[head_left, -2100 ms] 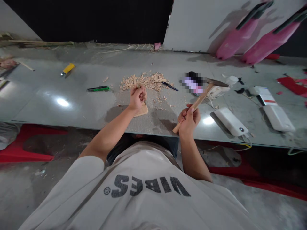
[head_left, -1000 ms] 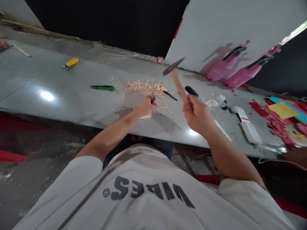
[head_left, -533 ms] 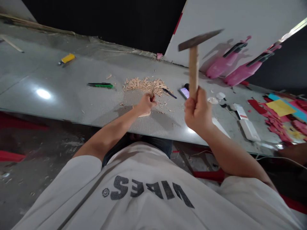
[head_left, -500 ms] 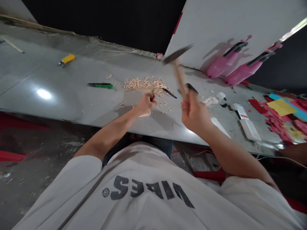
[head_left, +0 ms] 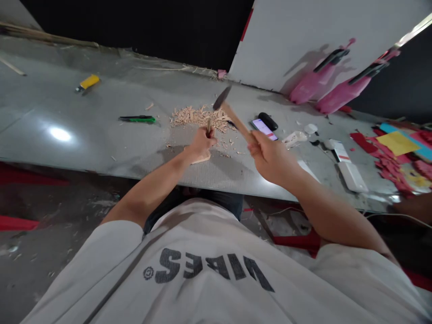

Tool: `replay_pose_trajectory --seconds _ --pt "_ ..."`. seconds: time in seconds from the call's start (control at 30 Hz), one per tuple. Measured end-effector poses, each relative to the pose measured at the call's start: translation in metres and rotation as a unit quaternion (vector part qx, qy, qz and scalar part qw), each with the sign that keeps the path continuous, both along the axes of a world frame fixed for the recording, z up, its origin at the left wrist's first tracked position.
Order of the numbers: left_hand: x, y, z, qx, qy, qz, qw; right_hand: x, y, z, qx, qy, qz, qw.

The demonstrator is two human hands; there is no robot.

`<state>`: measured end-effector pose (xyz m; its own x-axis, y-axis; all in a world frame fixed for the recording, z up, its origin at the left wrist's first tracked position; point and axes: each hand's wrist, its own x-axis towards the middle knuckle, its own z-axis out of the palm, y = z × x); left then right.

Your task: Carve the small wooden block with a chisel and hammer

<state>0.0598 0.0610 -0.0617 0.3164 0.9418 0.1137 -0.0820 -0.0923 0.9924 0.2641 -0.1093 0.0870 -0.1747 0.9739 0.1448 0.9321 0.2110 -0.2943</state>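
My left hand point(head_left: 200, 144) is closed around a thin chisel point(head_left: 209, 126) that stands upright on a small flat piece of pale wood point(head_left: 201, 158) on the grey table point(head_left: 101, 135). My right hand point(head_left: 270, 157) grips the wooden handle of a hammer point(head_left: 232, 118). Its dark metal head point(head_left: 222, 98) hangs just above and to the right of the chisel's top. A heap of wood shavings point(head_left: 199, 118) lies right behind my left hand.
A green-and-black cutter point(head_left: 137, 119) and a yellow cutter point(head_left: 87, 83) lie to the left. A phone point(head_left: 263, 129), a black case point(head_left: 268, 121), white boxes point(head_left: 353, 176) and red and yellow paper scraps point(head_left: 394, 157) lie to the right. Pink items point(head_left: 317, 85) lean on a white board.
The hammer was raised high in my right hand and has swung down toward the chisel top. My left hand has stayed on the chisel and wood piece.
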Motion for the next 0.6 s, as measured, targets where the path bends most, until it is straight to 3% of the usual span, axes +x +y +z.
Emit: replay_pose_trajectory --seconds 0.1,0.17,0.27,0.4,0.5,0.6 --pt "-0.003 0.005 -0.002 0.011 -0.052 -0.03 0.998 0.007 0.006 -0.006 0.089 0.115 -0.014 0.989" --pt "-0.006 0.009 -0.003 0.032 -0.088 -0.048 0.994 0.011 0.011 -0.018 0.102 0.185 -0.005 0.978" --pt "-0.013 0.012 -0.001 0.07 -0.13 -0.058 0.987 0.011 0.016 -0.046 0.095 0.282 0.007 0.955" --pt "-0.02 0.009 0.006 0.107 -0.146 -0.061 0.982 -0.001 0.013 -0.096 0.121 0.39 -0.03 0.913" --pt "-0.021 0.008 0.01 0.092 -0.125 -0.006 0.988 -0.014 0.004 -0.131 0.149 0.421 -0.079 0.892" --pt "-0.025 0.018 0.008 0.056 -0.096 0.137 0.984 -0.022 -0.005 -0.156 0.151 0.419 -0.1 0.89"
